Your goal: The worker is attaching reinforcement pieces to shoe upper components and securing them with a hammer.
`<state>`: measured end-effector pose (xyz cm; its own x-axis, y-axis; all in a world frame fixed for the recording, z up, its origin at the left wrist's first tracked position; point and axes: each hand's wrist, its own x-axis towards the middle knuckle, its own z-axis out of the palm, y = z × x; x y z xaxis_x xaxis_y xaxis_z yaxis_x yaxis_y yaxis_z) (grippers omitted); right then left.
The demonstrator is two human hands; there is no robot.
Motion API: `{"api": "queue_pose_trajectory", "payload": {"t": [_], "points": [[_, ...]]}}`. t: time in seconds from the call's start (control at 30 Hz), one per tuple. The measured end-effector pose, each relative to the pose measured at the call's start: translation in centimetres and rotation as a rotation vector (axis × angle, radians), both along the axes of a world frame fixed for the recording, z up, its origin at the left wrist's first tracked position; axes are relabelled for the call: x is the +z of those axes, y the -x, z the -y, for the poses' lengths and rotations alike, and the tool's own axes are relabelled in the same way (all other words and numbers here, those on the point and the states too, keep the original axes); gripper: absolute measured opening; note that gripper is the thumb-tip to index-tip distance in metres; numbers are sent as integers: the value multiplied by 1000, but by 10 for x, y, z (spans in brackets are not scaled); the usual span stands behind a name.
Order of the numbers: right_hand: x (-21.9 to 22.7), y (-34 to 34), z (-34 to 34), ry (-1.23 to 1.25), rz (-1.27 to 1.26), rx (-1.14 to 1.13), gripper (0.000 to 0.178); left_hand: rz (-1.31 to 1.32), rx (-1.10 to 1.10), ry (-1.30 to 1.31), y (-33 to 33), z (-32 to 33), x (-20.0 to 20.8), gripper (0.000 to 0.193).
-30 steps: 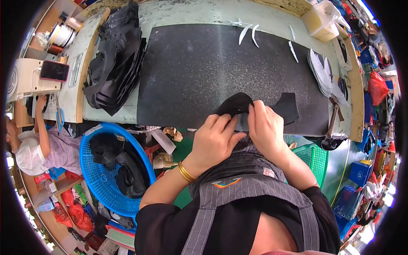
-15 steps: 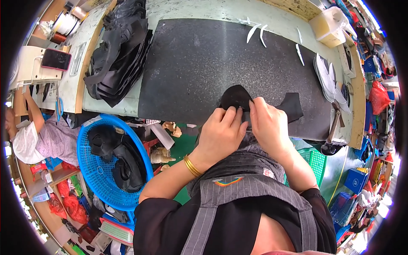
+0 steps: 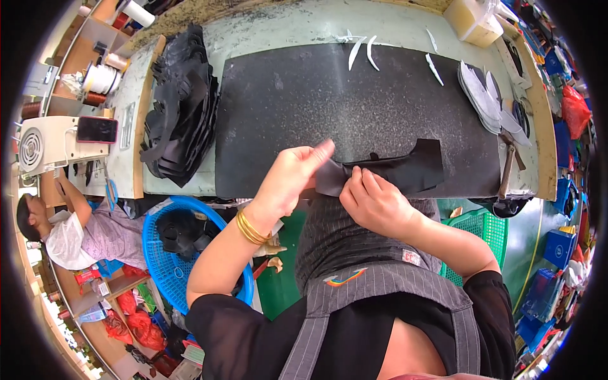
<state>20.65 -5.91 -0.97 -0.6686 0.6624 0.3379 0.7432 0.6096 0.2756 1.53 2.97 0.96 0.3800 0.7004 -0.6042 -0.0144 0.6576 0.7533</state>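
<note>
A black, smooth, leather-like cut piece lies at the near edge of the dark work mat, its left end lifted and bent. My right hand is closed on its near edge, fingertips pressed together on the fold. Beside the piece's left end is my left hand, a gold bangle on its wrist. Its thumb is stretched out, and the other fingers are partly hidden, so whether they touch the piece is unclear. A small black tab shows on the piece's far edge.
Stacked black cut pieces stand left of the mat. White curved pieces and a hammer lie right. A blue basket holds black parts below left; a green basket stands below right. Another person sits far left.
Both hands were together on the piece, which was curled up. Now the left hand has moved left and lifted away, the right hand is lower, and the piece lies more spread out.
</note>
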Motion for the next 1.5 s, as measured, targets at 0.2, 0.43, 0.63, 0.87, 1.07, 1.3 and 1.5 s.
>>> {"api": "queue_pose_trajectory", "payload": {"t": [0.2,0.43,0.63,0.87,1.07,1.3,1.5], "points": [[-3,0,2,-11,-62,-3,23,23,-145,23,7,-6,13,15],[-2,-3,-1,-14,-97,-10,36,-472,-542,-277,-16,-30,20,22],[-4,-4,1,-35,-55,20,44,-523,-486,-307,-17,-27,24,24],[1,-6,0,115,-121,-9,44,-648,-644,-453,-18,-29,9,25],[-2,-7,-6,132,-158,2,37,-895,-534,-1372,-22,6,9,15],[-1,-8,-7,229,-231,-12,67,-719,-293,-907,-4,10,-5,21],[7,7,-7,243,-197,-77,69,-695,-337,-885,2,5,2,21]]}}
